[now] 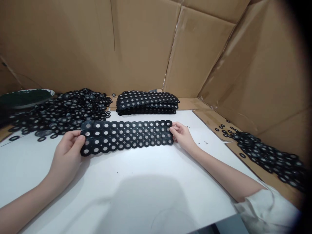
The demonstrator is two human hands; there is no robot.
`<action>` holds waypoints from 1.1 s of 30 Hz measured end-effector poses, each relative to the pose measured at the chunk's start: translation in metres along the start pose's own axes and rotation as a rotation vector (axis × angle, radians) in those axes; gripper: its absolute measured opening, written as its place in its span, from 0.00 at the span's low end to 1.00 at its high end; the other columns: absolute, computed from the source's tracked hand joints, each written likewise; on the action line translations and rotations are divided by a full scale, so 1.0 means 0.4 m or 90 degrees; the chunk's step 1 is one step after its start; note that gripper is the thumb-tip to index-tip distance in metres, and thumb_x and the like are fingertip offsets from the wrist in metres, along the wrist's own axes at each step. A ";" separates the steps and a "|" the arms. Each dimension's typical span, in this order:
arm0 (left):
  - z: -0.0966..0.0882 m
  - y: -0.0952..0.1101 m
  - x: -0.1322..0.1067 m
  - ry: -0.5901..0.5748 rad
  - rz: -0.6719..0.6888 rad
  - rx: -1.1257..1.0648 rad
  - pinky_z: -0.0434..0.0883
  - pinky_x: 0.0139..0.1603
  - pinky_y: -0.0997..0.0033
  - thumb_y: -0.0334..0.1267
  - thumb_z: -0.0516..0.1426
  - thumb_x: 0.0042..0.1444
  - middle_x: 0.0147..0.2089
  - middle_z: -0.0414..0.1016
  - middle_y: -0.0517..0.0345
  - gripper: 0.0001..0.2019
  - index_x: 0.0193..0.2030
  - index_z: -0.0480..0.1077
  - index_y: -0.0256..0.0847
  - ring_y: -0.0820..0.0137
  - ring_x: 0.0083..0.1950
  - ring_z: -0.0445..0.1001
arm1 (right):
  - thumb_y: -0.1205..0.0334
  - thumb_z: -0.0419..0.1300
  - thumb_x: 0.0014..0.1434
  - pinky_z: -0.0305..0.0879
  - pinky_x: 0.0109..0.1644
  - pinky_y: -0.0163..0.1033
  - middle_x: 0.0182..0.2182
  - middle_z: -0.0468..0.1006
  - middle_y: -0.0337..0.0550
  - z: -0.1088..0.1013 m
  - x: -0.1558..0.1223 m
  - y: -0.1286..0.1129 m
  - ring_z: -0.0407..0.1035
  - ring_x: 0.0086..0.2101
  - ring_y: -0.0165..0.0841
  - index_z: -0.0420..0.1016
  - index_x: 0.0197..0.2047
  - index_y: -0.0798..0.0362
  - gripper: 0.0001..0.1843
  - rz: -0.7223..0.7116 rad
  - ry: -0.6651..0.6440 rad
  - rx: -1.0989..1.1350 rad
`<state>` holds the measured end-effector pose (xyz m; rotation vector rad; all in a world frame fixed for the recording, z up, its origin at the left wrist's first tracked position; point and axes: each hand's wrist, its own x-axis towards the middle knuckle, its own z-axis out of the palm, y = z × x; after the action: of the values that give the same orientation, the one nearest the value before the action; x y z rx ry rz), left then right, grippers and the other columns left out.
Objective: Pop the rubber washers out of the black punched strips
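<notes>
A long black rubber sheet of joined rings (126,136) lies flat on the white table top (146,182), stretched between my two hands. My left hand (69,151) grips its left end, thumb on top and fingers curled. At the right end, my right hand (181,136) pinches the sheet's edge with closed fingers. A neat stack of the same ring sheets (147,102) sits just behind it.
A big loose pile of black rings (60,112) spreads over the back left, beside a dark round dish (24,97). More loose rings (265,156) lie on cardboard at the right. Cardboard walls (146,45) close off the back and right.
</notes>
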<state>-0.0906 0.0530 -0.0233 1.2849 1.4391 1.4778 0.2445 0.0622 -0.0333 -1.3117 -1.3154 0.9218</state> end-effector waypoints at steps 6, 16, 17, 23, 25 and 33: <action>-0.003 -0.011 0.009 0.018 0.015 -0.001 0.65 0.26 0.83 0.39 0.55 0.50 0.31 0.67 0.64 0.07 0.37 0.65 0.46 0.76 0.31 0.65 | 0.55 0.54 0.50 0.52 0.15 0.28 0.17 0.64 0.32 0.001 -0.007 -0.019 0.59 0.15 0.23 0.62 0.29 0.54 0.10 0.011 0.015 -0.015; -0.006 -0.017 0.011 0.012 0.012 -0.024 0.66 0.27 0.82 0.38 0.55 0.49 0.32 0.66 0.64 0.07 0.37 0.66 0.46 0.76 0.31 0.66 | 0.56 0.55 0.49 0.52 0.15 0.28 0.17 0.65 0.32 0.002 -0.003 -0.014 0.59 0.15 0.23 0.62 0.29 0.54 0.10 0.021 0.024 -0.013; -0.006 -0.015 0.010 0.014 0.018 -0.025 0.65 0.27 0.83 0.37 0.56 0.49 0.32 0.66 0.65 0.07 0.36 0.66 0.46 0.77 0.31 0.66 | 0.55 0.55 0.49 0.53 0.15 0.28 0.17 0.65 0.32 0.001 -0.004 -0.014 0.59 0.15 0.23 0.62 0.29 0.54 0.10 0.024 0.027 -0.016; -0.006 -0.014 0.009 0.019 0.038 -0.008 0.63 0.28 0.84 0.37 0.55 0.50 0.31 0.66 0.65 0.06 0.37 0.66 0.46 0.77 0.32 0.65 | 0.54 0.55 0.49 0.51 0.15 0.28 0.17 0.65 0.33 0.000 -0.005 -0.016 0.59 0.14 0.23 0.62 0.29 0.54 0.11 0.029 0.030 -0.022; -0.005 -0.012 0.008 0.021 0.039 -0.003 0.63 0.28 0.83 0.37 0.55 0.49 0.32 0.66 0.65 0.07 0.37 0.66 0.46 0.77 0.32 0.64 | 0.54 0.55 0.48 0.51 0.15 0.28 0.16 0.65 0.32 0.000 -0.005 -0.016 0.59 0.14 0.23 0.62 0.29 0.54 0.11 0.028 0.030 -0.021; 0.004 0.006 -0.003 0.017 0.074 0.033 0.61 0.27 0.80 0.38 0.55 0.50 0.33 0.66 0.64 0.07 0.37 0.65 0.48 0.74 0.33 0.64 | 0.53 0.55 0.49 0.52 0.15 0.29 0.15 0.64 0.32 -0.002 -0.001 -0.011 0.58 0.13 0.24 0.61 0.28 0.53 0.12 0.025 0.027 -0.010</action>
<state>-0.0885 0.0520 -0.0211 1.4061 1.4488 1.5481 0.2444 0.0613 -0.0289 -1.3658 -1.2702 0.9065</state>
